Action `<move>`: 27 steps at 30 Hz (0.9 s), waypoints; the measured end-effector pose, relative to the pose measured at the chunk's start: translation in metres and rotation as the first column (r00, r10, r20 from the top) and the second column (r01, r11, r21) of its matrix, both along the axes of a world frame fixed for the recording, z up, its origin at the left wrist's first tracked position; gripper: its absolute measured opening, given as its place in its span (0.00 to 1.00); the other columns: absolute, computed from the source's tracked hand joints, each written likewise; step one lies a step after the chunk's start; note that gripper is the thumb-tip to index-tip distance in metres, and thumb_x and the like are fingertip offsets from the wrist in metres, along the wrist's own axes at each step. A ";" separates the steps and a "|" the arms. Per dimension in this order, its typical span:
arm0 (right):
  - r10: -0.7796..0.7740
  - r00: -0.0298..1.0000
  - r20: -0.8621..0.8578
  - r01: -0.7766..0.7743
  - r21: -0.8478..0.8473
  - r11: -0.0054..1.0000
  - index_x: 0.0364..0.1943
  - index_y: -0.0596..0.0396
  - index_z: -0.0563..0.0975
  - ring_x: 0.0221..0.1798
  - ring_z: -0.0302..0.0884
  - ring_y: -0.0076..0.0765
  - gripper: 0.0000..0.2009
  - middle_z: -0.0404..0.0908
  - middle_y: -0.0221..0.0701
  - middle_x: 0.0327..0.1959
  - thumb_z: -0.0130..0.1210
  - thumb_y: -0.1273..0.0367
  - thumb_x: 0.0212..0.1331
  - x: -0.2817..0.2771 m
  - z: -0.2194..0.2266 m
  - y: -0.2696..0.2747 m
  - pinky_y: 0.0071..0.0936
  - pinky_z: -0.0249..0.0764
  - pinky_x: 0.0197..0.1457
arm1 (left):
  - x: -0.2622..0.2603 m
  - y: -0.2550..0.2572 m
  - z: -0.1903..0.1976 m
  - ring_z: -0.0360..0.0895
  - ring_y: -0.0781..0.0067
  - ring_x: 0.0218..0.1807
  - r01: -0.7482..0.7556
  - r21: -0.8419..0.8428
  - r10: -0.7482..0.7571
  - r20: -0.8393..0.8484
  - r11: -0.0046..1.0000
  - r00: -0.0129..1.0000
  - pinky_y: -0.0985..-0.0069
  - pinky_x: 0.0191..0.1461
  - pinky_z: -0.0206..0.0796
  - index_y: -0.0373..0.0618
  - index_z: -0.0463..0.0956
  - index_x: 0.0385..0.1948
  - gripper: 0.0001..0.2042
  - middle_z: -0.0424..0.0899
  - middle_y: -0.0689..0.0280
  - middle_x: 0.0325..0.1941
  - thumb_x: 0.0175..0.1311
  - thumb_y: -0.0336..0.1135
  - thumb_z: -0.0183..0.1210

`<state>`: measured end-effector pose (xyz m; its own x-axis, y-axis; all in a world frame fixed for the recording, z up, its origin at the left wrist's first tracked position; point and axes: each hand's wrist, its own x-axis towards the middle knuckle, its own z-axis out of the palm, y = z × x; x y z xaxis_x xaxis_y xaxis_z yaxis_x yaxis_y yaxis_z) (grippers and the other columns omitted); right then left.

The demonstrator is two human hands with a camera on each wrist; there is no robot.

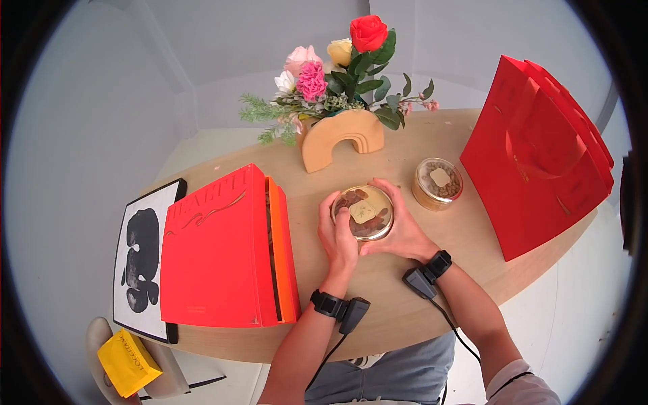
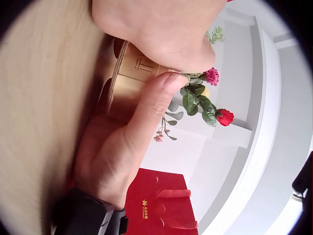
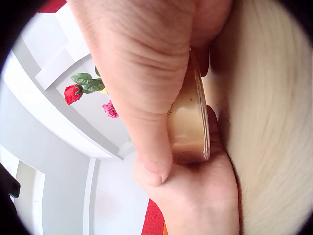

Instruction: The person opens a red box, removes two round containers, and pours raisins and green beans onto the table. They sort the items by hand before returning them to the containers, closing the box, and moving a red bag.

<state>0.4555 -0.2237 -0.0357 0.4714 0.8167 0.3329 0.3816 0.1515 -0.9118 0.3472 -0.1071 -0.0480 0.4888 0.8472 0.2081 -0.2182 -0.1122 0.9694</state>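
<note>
Hands (image 1: 341,243) (image 1: 408,234) curl round a squat jar (image 1: 365,212) from both sides, its lid (image 1: 378,219) facing up, axis roughly upright.

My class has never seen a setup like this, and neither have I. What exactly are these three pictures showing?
There is no robot here: the left grip and the right grip are simply a person's bare hands, with black devices strapped to the wrists. The wide picture comes from a camera on the person's head, looking forward and down; the others come from a camera on each wrist, showing that hand's work up close. Both grips hold one round jar with a see-through top. On the wooden table are a second jar, a red bag, flowers in an arch-shaped holder and, on the person's left, a red box and a framed picture.
</note>
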 end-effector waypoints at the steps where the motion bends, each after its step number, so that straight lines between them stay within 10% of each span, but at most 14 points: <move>1: -0.001 1.000 0.000 0.001 0.001 1.000 0.79 0.55 0.52 0.76 0.66 0.43 0.68 0.63 0.44 0.75 0.89 0.57 0.31 0.000 0.000 0.000 0.39 0.65 0.80 | 0.000 0.000 0.000 0.79 0.58 0.62 0.001 0.001 -0.001 0.000 1.000 1.000 0.65 0.69 0.68 0.34 0.74 0.61 0.20 0.82 0.52 0.60 0.71 0.32 0.51; 27: -0.004 1.000 -0.024 0.004 -0.016 1.000 0.81 0.55 0.53 0.76 0.68 0.41 0.68 0.69 0.42 0.74 0.88 0.56 0.33 0.001 0.007 0.000 0.38 0.65 0.80 | 0.003 -0.002 0.001 0.78 0.64 0.60 -0.005 -0.002 0.006 0.009 1.000 1.000 0.69 0.67 0.69 0.34 0.74 0.60 0.19 0.81 0.56 0.58 0.71 0.30 0.49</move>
<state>0.4562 -0.2238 -0.0286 0.4825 0.8198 0.3084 0.3605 0.1350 -0.9229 0.3499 -0.1089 -0.0475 0.4822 0.8504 0.2105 -0.2266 -0.1111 0.9676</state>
